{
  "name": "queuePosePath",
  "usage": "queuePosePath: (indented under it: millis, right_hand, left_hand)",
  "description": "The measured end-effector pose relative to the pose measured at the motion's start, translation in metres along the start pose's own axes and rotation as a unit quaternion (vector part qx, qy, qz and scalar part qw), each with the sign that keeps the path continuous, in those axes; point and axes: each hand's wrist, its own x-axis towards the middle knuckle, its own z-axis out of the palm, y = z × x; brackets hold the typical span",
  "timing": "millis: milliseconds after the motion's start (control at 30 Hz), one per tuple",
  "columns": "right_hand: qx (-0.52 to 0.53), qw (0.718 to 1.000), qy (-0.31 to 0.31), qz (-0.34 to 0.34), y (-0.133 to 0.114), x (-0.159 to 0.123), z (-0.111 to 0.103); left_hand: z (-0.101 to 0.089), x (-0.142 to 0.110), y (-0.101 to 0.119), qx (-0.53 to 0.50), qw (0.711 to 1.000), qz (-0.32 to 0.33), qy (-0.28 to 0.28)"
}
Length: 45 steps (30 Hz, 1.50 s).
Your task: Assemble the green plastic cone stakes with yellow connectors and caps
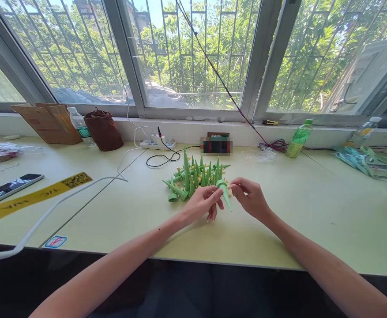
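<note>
My left hand (pixel 202 201) is closed on a green plastic watering spike (pixel 226 197), its collar between thumb and fingers and its pointed tip slanting down toward me. Just to the right, my right hand (pixel 252 197) pinches at the small yellow side piece of the same spike, most of which the fingertips hide. Behind my hands lies a cluster of similar green spikes (pixel 186 176), many standing point up and several lying on their sides, with small yellow pieces among them.
A power strip (pixel 167 145) with cables stands behind the cluster. Along the window sill are a cardboard box (pixel 47 126), a brown bag (pixel 103 130) and a green bottle (pixel 299 139). A phone (pixel 11 189) and a white cable (pixel 57 206) lie to the left.
</note>
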Motion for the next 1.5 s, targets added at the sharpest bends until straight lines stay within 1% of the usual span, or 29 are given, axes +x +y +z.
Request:
queuePosePath:
  millis: [133,233,300,367,433,500,600,733,767,833,900,933,1000,1100,1200,1300,1400,1433,1500]
  right_hand:
    - [-0.007,1.0,0.0,-0.011,-0.002,0.0,0.0]
    - [-0.019,1.0,-0.007,-0.005,-0.001,0.0,0.001]
    - [-0.03,0.999,-0.016,-0.001,-0.001,0.0,0.002]
    - [-0.039,0.999,-0.022,0.002,-0.001,0.0,0.002]
    - [-0.043,0.999,-0.025,0.006,0.0,0.0,0.002]
    - [-0.041,0.999,-0.024,0.009,0.0,0.0,0.003]
    - [-0.032,0.999,-0.004,0.016,0.002,-0.001,0.005]
    - [-0.008,0.999,0.043,0.032,0.004,-0.001,0.004]
    - [-0.007,0.998,0.05,0.033,0.005,-0.001,0.003]
    - [-0.016,0.998,0.054,0.024,0.004,0.0,0.001]
    - [-0.032,0.999,0.041,0.001,0.002,0.0,0.0]
    - [-0.039,0.999,0.03,-0.012,0.002,0.0,0.0]
    - [-0.048,0.998,0.003,-0.036,0.001,-0.001,0.0]
    - [-0.05,0.997,-0.023,-0.05,0.002,-0.002,0.002]
    - [-0.047,0.997,-0.028,-0.055,0.003,-0.001,0.003]
    - [-0.06,0.996,-0.025,-0.064,0.003,-0.001,0.002]
    - [-0.079,0.995,-0.032,-0.061,0.003,0.0,0.002]
    - [-0.083,0.994,-0.037,-0.056,0.004,0.0,0.002]
    - [-0.087,0.994,-0.048,-0.042,0.004,0.0,0.002]
  left_hand:
    - [0.0,-0.001,0.0,0.003,1.0,0.017,0.009]
    - [0.0,-0.001,-0.009,0.027,0.998,0.035,0.044]
    - [-0.001,-0.001,-0.015,0.068,0.993,0.062,0.077]
    - [-0.001,-0.001,-0.019,0.134,0.98,0.1,0.106]
    - [-0.001,-0.001,-0.021,0.179,0.968,0.127,0.12]
    - [-0.001,-0.001,-0.021,0.19,0.964,0.136,0.127]
    - [0.001,-0.001,-0.02,0.194,0.962,0.133,0.141]
    - [0.003,-0.001,-0.016,0.192,0.96,0.13,0.154]
    - [0.003,-0.001,-0.014,0.174,0.966,0.121,0.148]
    - [0.003,0.0,-0.011,0.108,0.984,0.083,0.119]
    - [0.002,0.001,-0.008,0.022,0.997,0.025,0.063]
    - [0.001,0.001,-0.007,-0.011,0.999,-0.001,0.036]
    - [0.0,0.002,-0.005,-0.056,0.998,-0.029,0.004]
    - [-0.001,0.002,-0.003,-0.077,0.996,-0.046,-0.012]
    - [-0.001,0.002,0.0,-0.068,0.997,-0.042,-0.012]
    - [0.0,0.0,0.0,-0.027,1.0,-0.016,-0.002]
    - [0.002,-0.002,-0.006,0.078,0.995,0.046,0.039]
    - [0.003,-0.003,-0.008,0.128,0.987,0.072,0.062]
    - [0.003,-0.003,-0.013,0.24,0.956,0.13,0.11]
